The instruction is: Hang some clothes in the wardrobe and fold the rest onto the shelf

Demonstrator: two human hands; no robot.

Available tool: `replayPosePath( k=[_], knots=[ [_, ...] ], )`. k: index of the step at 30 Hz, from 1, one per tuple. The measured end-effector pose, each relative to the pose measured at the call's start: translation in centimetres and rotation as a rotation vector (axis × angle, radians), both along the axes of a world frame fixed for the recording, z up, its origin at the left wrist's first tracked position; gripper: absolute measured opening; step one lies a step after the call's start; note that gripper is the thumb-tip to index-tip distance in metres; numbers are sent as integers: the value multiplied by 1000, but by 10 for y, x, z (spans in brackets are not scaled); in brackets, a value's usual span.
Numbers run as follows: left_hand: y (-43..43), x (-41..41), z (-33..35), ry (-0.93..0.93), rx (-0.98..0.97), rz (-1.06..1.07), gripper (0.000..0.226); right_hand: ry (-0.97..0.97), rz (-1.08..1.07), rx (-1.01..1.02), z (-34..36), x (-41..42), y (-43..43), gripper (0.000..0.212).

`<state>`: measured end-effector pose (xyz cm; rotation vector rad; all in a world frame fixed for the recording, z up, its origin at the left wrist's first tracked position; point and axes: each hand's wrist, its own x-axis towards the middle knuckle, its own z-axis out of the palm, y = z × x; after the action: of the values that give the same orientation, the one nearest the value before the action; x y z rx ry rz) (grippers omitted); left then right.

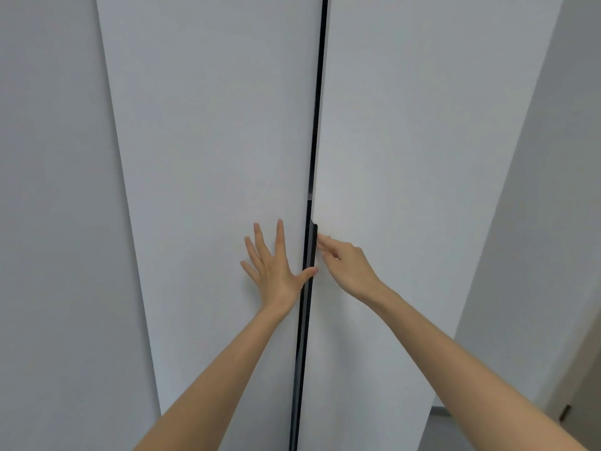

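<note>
Two tall pale grey wardrobe doors fill the head view, the left door (211,141) and the right door (422,141), with a thin dark gap (317,125) between them. A black handle strip (312,245) runs along the right door's inner edge. My left hand (274,268) lies flat on the left door with its fingers spread, and its thumb reaches the gap. My right hand (344,262) has its fingertips at the black handle strip, fingers curled toward the edge. No clothes are in view, and the wardrobe's inside is hidden.
Another grey panel (58,222) stands to the left of the doors. A white wall (536,222) rises on the right, with a strip of grey floor (439,428) and part of a door frame (582,385) at the lower right.
</note>
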<state>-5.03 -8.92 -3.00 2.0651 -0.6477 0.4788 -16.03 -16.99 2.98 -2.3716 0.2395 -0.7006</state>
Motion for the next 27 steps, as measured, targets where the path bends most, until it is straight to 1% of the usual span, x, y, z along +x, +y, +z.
replayPosePath(
  k=[2, 7, 10, 13, 18, 22, 25, 27],
  knots=[
    [-5, 12, 1, -30, 56, -23, 117, 12, -17, 1, -4, 12, -4, 51],
    [-17, 32, 5, -79, 88, -8, 121, 46, -30, 24, -5, 35, -13, 52],
    [-23, 38, 5, -49, 71, 15, 123, 74, -37, 18, -5, 46, -18, 56],
    [-29, 42, 5, -23, 72, 11, 120, 91, -32, 22, -6, 55, -23, 58],
    [-34, 49, 7, -10, 104, 2, 115, 108, -60, -4, -11, 63, -26, 51],
    [-36, 50, 7, 2, 109, -10, 113, 192, -95, -30, -11, 66, -28, 49],
    [-36, 51, 7, 2, 107, -9, 113, 210, -108, -16, -10, 67, -28, 43],
    [-34, 50, 8, 11, 105, -19, 113, 222, -80, 7, -12, 66, -27, 50]
  ],
)
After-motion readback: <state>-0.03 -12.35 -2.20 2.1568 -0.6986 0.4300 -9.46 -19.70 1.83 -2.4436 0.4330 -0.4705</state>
